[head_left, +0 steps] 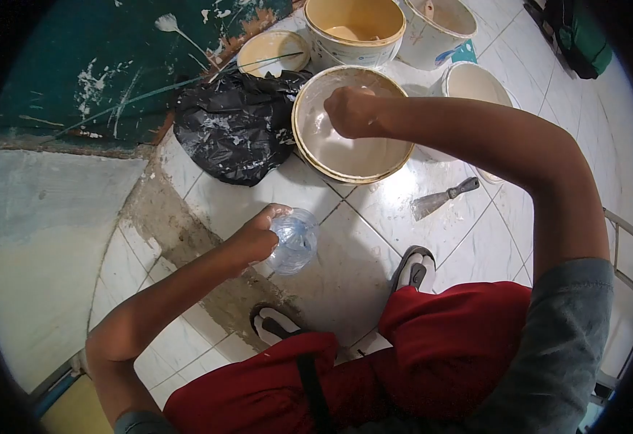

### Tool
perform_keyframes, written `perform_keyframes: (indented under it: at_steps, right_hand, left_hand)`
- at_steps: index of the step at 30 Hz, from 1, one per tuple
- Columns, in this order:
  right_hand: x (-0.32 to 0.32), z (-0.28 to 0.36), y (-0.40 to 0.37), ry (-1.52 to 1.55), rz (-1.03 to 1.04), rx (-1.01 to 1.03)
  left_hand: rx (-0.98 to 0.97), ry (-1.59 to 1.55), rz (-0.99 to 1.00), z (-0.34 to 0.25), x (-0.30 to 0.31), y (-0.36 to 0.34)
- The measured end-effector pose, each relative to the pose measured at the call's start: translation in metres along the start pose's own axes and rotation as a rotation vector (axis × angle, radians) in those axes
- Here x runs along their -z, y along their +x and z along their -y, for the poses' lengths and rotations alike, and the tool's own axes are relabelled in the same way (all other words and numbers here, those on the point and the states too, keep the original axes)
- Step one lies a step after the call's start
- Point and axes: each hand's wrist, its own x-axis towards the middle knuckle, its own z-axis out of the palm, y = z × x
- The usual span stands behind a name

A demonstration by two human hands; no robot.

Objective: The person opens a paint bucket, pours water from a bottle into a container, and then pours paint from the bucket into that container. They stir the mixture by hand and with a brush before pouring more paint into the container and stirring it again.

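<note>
My left hand (261,233) is wrapped round a clear plastic bottle (294,244), seen nearly end-on and held over the tiled floor. Inside the rim of a round bucket (392,160), my right hand (352,113) is closed in a fist. Whatever that fist holds, if anything, is hidden by the fingers. Pale, wet-looking material (345,155) coats the inside of this bucket. A putty knife (443,200) with a dark handle lies on the floor to the right of the bucket, untouched by either hand.
Crumpled black plastic (233,126) lies left of the bucket. Behind stand a yellowish bucket (356,50), a white bucket (432,43) and another pale one (475,83), with a round lid (269,54). A thin rod (164,92) crosses the paint-splashed green surface (48,87).
</note>
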Motion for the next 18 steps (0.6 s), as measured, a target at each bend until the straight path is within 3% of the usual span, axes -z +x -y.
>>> perform_keyframes:
  at_steps: [1, 2, 4, 5, 8, 10, 11, 13, 14, 16, 17, 18]
  right_hand:
    - [0.006, 0.000, 0.000, -0.062, 0.170, 0.010]
    - [-0.004, -0.006, 0.010, -0.064, 0.174, 0.009]
    - [-0.014, -0.009, 0.024, -0.139, 0.651, 0.192]
    - [-0.017, -0.008, 0.020, -0.138, 0.652, 0.189]
    - [-0.025, -0.009, 0.010, -0.141, 0.542, 0.094]
    - [-0.023, -0.014, 0.013, 0.157, 0.498, 0.075]
    - [-0.022, -0.013, 0.016, 0.158, 0.498, 0.073]
    - [-0.018, -0.007, 0.022, 0.014, 0.293, 0.180]
    - [-0.016, -0.007, 0.017, 0.016, 0.293, 0.176]
    - [-0.013, -0.007, 0.008, 0.076, 0.012, -0.004]
    - [-0.017, -0.010, 0.004, 0.073, 0.010, -0.004]
    - [-0.021, -0.013, -0.003, 0.113, -0.128, 0.014]
  left_hand:
    - [0.000, -0.004, 0.002, 0.002, 0.000, 0.000]
    - [-0.003, -0.024, 0.008, 0.003, 0.001, 0.000]
    - [-0.007, -0.041, 0.018, 0.002, 0.001, 0.000]
    - [0.009, -0.018, 0.019, 0.000, 0.001, -0.002]
    - [0.021, 0.021, 0.014, 0.000, 0.002, -0.001]
    - [0.020, 0.043, 0.011, -0.002, 0.001, 0.000]
    - [0.020, 0.063, 0.002, -0.003, 0.000, 0.000]
    - [0.023, 0.088, -0.003, -0.004, -0.001, 0.001]
    - [0.040, 0.044, 0.018, -0.002, 0.001, 0.003]
    - [0.053, -0.003, 0.036, -0.002, 0.001, 0.003]
    - [0.048, 0.041, 0.019, -0.004, 0.000, 0.002]
    - [0.045, 0.082, 0.000, -0.004, 0.000, 0.001]
